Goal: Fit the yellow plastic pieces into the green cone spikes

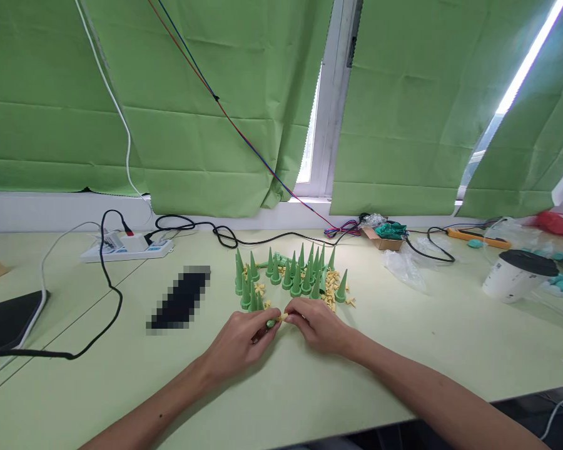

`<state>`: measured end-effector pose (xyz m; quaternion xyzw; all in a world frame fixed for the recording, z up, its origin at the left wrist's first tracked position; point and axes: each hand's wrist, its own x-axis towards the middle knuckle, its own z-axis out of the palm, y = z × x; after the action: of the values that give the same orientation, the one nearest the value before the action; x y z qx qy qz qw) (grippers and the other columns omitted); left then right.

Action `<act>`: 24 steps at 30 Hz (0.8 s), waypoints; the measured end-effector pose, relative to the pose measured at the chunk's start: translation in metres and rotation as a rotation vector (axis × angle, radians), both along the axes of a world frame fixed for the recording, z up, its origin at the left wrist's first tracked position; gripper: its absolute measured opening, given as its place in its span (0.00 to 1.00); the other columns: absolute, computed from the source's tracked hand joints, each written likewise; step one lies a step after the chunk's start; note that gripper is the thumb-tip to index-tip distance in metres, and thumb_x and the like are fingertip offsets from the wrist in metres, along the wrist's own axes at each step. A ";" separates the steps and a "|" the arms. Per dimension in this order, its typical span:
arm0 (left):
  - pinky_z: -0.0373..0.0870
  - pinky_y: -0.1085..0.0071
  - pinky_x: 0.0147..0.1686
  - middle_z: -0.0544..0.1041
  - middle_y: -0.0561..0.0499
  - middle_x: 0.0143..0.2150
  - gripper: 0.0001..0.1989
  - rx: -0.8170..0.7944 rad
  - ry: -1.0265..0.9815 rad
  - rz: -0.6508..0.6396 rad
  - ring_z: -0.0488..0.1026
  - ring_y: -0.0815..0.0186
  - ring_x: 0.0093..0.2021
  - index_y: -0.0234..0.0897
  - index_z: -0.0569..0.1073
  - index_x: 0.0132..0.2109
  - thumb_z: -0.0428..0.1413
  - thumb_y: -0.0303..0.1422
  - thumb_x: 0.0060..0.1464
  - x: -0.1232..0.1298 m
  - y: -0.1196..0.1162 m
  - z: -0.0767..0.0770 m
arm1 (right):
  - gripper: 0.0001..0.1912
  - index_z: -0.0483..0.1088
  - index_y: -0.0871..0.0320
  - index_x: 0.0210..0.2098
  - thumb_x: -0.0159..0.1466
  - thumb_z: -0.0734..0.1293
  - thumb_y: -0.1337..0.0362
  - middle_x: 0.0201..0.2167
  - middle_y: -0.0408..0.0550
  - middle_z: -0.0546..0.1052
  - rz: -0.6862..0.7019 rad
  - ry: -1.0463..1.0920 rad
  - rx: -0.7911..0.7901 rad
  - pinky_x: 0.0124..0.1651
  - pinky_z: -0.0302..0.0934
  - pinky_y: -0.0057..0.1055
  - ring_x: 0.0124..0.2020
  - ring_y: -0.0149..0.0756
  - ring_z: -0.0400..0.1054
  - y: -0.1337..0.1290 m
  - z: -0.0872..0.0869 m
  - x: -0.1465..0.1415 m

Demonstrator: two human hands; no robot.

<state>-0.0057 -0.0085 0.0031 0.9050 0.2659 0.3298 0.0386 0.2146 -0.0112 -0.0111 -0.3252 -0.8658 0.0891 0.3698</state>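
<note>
My left hand (pixel 244 337) is closed around a small green piece (pixel 271 324), most of it hidden by the fingers. Between thumb and finger, my right hand (pixel 319 325) pinches a small yellow piece (pixel 284 317). The two pieces meet, or nearly meet, between my fingertips just above the table. Right behind my hands stand several green cones (pixel 296 280) with round bases, mostly upright in a cluster. Loose yellow pieces (pixel 331 289) with short arms lie heaped among them, mainly on the right side.
A white power strip (pixel 141 250) with black cables lies back left, near a blurred dark rectangle (pixel 181 299). To the right are a small cardboard box (pixel 385 240), clear plastic bags (pixel 406 269) and a white cup (pixel 516 281) with a black lid. Green curtains (pixel 216 144) hang behind the table.
</note>
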 end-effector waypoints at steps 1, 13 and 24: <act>0.57 0.75 0.23 0.72 0.57 0.24 0.06 0.003 0.001 -0.001 0.59 0.72 0.18 0.37 0.72 0.44 0.51 0.29 0.65 0.000 0.000 0.000 | 0.07 0.65 0.56 0.38 0.72 0.57 0.67 0.31 0.45 0.73 0.000 -0.001 -0.001 0.33 0.56 0.27 0.30 0.33 0.66 0.000 0.000 0.000; 0.60 0.75 0.25 0.77 0.55 0.30 0.08 -0.143 -0.036 0.069 0.63 0.72 0.20 0.40 0.73 0.48 0.51 0.33 0.66 0.000 0.001 0.002 | 0.07 0.67 0.56 0.43 0.73 0.57 0.65 0.37 0.48 0.76 -0.035 0.027 -0.061 0.39 0.61 0.30 0.36 0.35 0.69 -0.005 0.005 -0.003; 0.59 0.74 0.24 0.67 0.57 0.25 0.15 -0.467 -0.126 0.101 0.61 0.69 0.22 0.38 0.69 0.45 0.43 0.41 0.69 0.005 -0.002 0.011 | 0.06 0.66 0.57 0.46 0.71 0.61 0.65 0.37 0.47 0.73 -0.035 0.058 0.020 0.33 0.59 0.28 0.29 0.31 0.66 -0.007 0.000 -0.005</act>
<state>-0.0007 -0.0109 0.0141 0.8347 0.3770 0.3168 0.2466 0.2096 -0.0184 -0.0111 -0.3339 -0.8497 0.0832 0.3995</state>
